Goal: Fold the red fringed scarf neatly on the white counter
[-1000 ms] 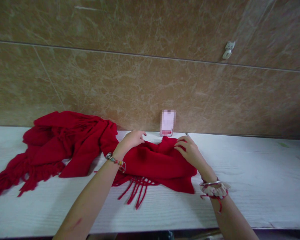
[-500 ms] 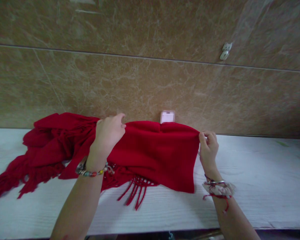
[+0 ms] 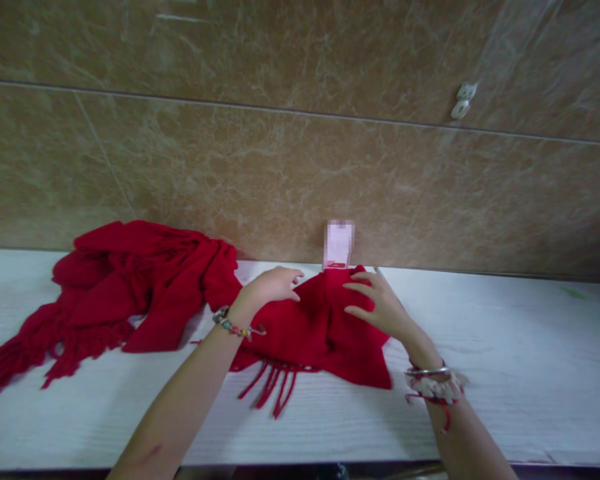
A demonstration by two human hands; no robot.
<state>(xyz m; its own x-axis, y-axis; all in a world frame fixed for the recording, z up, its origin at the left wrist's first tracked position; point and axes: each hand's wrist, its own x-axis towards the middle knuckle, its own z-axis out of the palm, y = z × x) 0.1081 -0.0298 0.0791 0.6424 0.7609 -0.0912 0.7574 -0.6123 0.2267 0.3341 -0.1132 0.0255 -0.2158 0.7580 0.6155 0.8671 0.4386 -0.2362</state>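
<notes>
A red fringed scarf (image 3: 310,327) lies rumpled on the white wood-grain surface, its near tassels hanging toward me. Over its left part is my left hand (image 3: 276,285), thumb and fingers apart and holding nothing. My right hand (image 3: 380,303) is above the scarf's right part, fingers spread, with no cloth pinched in them. At the far edge of the scarf a pale tag (image 3: 339,245) with a red strip stands against the wall. To the left lies a bunched heap of red fringed cloth (image 3: 145,287); my left forearm hides whether it joins the scarf.
A brown marbled tile wall (image 3: 260,180) rises behind the white surface (image 3: 505,360). A small white cat-shaped piece (image 3: 464,100) is fixed to the wall at upper right. The surface's near edge runs along the bottom of the view.
My right hand has let go of the scarf's right corner and moved left. My left hand has moved right, off the heap's side. The scarf's far edge has dropped and gathered inward.
</notes>
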